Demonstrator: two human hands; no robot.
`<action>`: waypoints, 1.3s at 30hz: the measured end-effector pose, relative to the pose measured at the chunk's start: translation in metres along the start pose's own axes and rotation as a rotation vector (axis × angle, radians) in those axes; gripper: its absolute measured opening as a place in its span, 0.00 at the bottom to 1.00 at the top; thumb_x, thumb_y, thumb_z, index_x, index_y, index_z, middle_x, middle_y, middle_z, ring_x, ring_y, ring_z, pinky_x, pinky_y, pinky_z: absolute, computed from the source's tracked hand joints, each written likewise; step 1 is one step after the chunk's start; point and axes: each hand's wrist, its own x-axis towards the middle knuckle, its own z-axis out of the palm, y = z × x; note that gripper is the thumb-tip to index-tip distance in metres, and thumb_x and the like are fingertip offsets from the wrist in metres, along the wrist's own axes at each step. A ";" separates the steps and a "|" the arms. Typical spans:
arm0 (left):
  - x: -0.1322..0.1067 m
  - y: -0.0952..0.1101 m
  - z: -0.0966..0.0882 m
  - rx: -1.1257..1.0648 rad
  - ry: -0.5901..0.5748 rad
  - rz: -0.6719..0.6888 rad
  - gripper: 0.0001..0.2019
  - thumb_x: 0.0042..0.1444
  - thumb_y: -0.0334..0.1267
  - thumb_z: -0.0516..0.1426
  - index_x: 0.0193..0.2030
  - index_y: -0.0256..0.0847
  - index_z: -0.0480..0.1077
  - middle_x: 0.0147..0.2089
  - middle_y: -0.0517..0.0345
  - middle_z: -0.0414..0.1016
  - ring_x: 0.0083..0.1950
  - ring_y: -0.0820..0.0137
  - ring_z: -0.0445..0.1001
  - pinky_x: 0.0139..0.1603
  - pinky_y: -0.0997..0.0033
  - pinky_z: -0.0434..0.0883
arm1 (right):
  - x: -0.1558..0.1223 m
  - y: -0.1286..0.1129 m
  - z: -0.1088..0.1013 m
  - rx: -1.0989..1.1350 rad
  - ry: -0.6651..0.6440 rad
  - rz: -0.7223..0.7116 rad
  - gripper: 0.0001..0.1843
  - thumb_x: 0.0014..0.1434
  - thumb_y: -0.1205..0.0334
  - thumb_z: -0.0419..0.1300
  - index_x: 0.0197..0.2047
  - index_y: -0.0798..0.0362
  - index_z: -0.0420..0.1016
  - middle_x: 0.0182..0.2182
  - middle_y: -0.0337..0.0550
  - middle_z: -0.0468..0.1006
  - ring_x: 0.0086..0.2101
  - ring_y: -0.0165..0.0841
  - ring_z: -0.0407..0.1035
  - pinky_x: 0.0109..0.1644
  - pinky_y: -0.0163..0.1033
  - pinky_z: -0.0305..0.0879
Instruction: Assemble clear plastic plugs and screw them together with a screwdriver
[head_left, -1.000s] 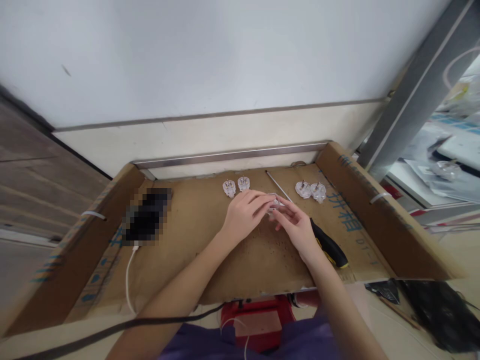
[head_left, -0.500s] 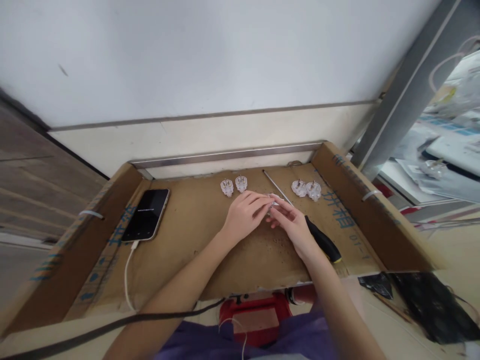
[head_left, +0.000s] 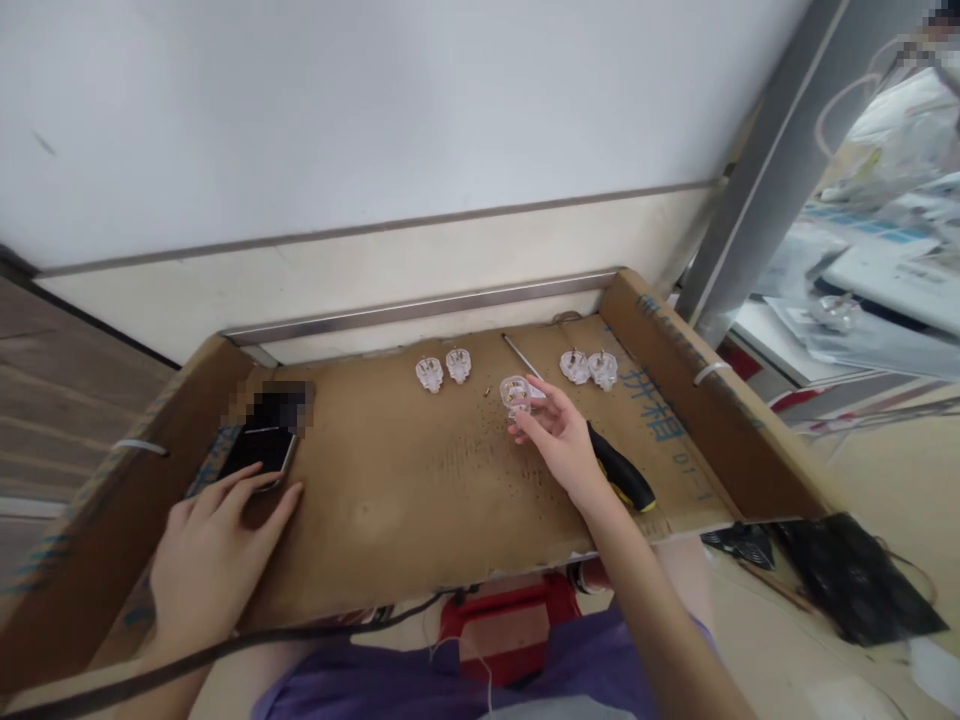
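Note:
My right hand (head_left: 559, 440) pinches a clear plastic plug (head_left: 516, 394) by its fingertips just above the cardboard work surface (head_left: 420, 480). My left hand (head_left: 214, 545) lies flat at the near left, fingers spread, its tips touching the lower end of a black phone (head_left: 262, 440). Two clear plugs (head_left: 444, 369) lie at the back centre, and another pair of clear plugs (head_left: 589, 367) lies at the back right. A screwdriver with a black and yellow handle (head_left: 619, 478) lies under my right wrist, its metal shaft (head_left: 517, 353) pointing to the back.
Raised cardboard walls (head_left: 675, 370) fence the surface on both sides. A white cable runs from the phone; a black cable (head_left: 300, 640) crosses the near edge. A grey post (head_left: 750, 170) stands at the right, with a cluttered bench beyond. A red object (head_left: 517, 620) sits below the front edge.
My left hand has left the plug and swung to the near left, onto the phone. My right hand keeps the plug alone. The view has shifted to the right.

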 end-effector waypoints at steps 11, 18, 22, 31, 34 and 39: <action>-0.005 -0.014 -0.001 0.260 0.044 0.042 0.10 0.52 0.51 0.54 0.32 0.49 0.69 0.38 0.62 0.74 0.40 0.61 0.70 0.37 0.66 0.65 | -0.002 0.002 0.000 -0.039 -0.011 -0.041 0.27 0.47 0.54 0.63 0.51 0.50 0.63 0.37 0.42 0.71 0.28 0.26 0.70 0.30 0.33 0.70; -0.006 -0.014 -0.003 0.286 0.069 0.015 0.13 0.52 0.53 0.54 0.34 0.47 0.71 0.38 0.57 0.75 0.39 0.57 0.72 0.37 0.62 0.67 | -0.002 0.002 -0.001 -0.054 -0.009 -0.034 0.27 0.48 0.54 0.63 0.51 0.50 0.63 0.37 0.42 0.70 0.27 0.26 0.70 0.30 0.33 0.70; -0.005 -0.012 -0.006 0.290 0.030 0.002 0.12 0.55 0.51 0.52 0.36 0.49 0.72 0.42 0.58 0.75 0.40 0.57 0.72 0.37 0.60 0.68 | -0.002 0.002 -0.001 -0.046 -0.009 -0.029 0.28 0.48 0.54 0.63 0.51 0.50 0.63 0.37 0.42 0.70 0.28 0.25 0.69 0.30 0.33 0.70; 0.030 0.100 0.011 -0.194 0.091 0.268 0.14 0.57 0.40 0.54 0.49 0.41 0.68 0.42 0.52 0.75 0.43 0.62 0.71 0.46 0.62 0.67 | -0.001 0.002 -0.002 0.011 -0.066 0.032 0.33 0.45 0.53 0.64 0.54 0.50 0.62 0.40 0.42 0.70 0.30 0.27 0.71 0.35 0.37 0.72; 0.046 0.155 0.037 -0.372 -0.038 0.420 0.12 0.57 0.39 0.54 0.48 0.43 0.69 0.44 0.56 0.75 0.45 0.65 0.71 0.47 0.65 0.67 | -0.002 0.001 -0.002 0.020 -0.089 0.055 0.31 0.45 0.54 0.65 0.52 0.49 0.64 0.41 0.42 0.70 0.30 0.28 0.72 0.37 0.37 0.73; 0.053 0.180 0.073 -0.643 -0.262 0.403 0.09 0.58 0.41 0.53 0.43 0.44 0.71 0.38 0.59 0.76 0.40 0.69 0.73 0.44 0.68 0.69 | -0.005 -0.007 -0.002 0.054 -0.144 0.081 0.30 0.45 0.55 0.66 0.52 0.47 0.66 0.42 0.41 0.71 0.33 0.28 0.72 0.39 0.38 0.73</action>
